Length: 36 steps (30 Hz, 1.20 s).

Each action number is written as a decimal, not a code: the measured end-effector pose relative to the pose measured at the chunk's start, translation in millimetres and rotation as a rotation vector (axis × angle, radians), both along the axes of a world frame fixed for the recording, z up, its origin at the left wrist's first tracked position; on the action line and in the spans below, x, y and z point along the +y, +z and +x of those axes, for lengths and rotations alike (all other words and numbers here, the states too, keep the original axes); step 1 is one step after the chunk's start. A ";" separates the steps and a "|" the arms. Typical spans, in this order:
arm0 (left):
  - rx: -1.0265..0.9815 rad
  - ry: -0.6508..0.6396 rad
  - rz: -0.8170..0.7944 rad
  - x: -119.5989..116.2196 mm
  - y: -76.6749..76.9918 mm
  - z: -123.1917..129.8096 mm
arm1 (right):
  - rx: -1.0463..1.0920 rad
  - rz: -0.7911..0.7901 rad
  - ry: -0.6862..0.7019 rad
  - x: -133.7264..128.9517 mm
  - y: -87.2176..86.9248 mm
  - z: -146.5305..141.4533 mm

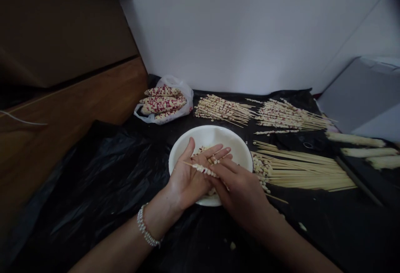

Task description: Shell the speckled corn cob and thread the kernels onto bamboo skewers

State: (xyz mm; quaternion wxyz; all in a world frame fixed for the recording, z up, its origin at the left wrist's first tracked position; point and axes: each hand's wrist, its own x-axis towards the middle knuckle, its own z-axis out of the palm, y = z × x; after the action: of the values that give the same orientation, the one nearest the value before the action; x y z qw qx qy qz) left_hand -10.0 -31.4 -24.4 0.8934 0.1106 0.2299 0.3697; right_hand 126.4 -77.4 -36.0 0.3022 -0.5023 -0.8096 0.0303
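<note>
My left hand (187, 181) lies palm up over a white bowl (178, 143), its fingers stretched out and thumb apart, with a few loose corn kernels (215, 161) on the fingers. In my right hand (243, 187) a thin wooden skewer threaded with pale corn kernels (203, 170) is gripped; its bare tip points left across the left palm. The skewer's other end sticks out behind the right hand. More kernels show inside the bowl, partly hidden by both hands.
A plastic bag (187, 93) holds red-and-white corn cobs (164, 104). Two piles of kernel-threaded skewers (218, 108) lie at the back. Bare skewers (306, 171) and loose kernels (261, 168) are right of the bowl, stripped cobs (356, 139) farther right. Black plastic sheeting (125, 173) covers the surface.
</note>
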 end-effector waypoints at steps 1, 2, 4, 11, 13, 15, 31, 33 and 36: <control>0.025 -0.011 0.035 -0.9 2.4 -0.6 | -0.046 0.034 -0.052 2.3 -1.4 2.5; 0.071 0.001 0.083 -1.4 5.0 -1.7 | -0.089 0.066 -0.119 4.6 -2.7 5.7; 0.208 0.047 0.209 -1.6 8.8 -5.0 | -0.153 0.063 -0.214 8.3 -5.2 12.7; 0.547 0.039 0.445 4.6 -0.4 -12.0 | -0.164 0.116 -0.304 12.2 -15.3 25.1; 0.666 0.035 0.586 5.1 -0.1 -13.9 | -0.156 0.141 -0.346 14.0 -16.9 29.2; 0.836 -0.057 0.815 3.2 4.8 -17.1 | -0.151 0.153 -0.374 16.5 -17.2 34.1; 1.330 -0.581 1.511 -16.1 1.2 -12.2 | -0.227 0.061 -0.402 21.2 -16.0 43.3; 1.290 -0.544 1.467 -14.4 -2.7 -11.3 | -0.231 0.070 -0.401 21.3 -16.6 43.4; 1.215 -0.464 1.330 -10.2 -6.3 -8.1 | -0.239 0.076 -0.398 21.1 -16.5 42.8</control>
State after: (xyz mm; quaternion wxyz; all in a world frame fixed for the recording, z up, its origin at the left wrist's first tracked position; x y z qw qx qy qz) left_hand -18.1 -41.6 -30.7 0.4243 0.8178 0.3711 0.1160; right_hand 169.2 -56.4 -52.6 0.2230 -0.6401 -0.7253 -0.1201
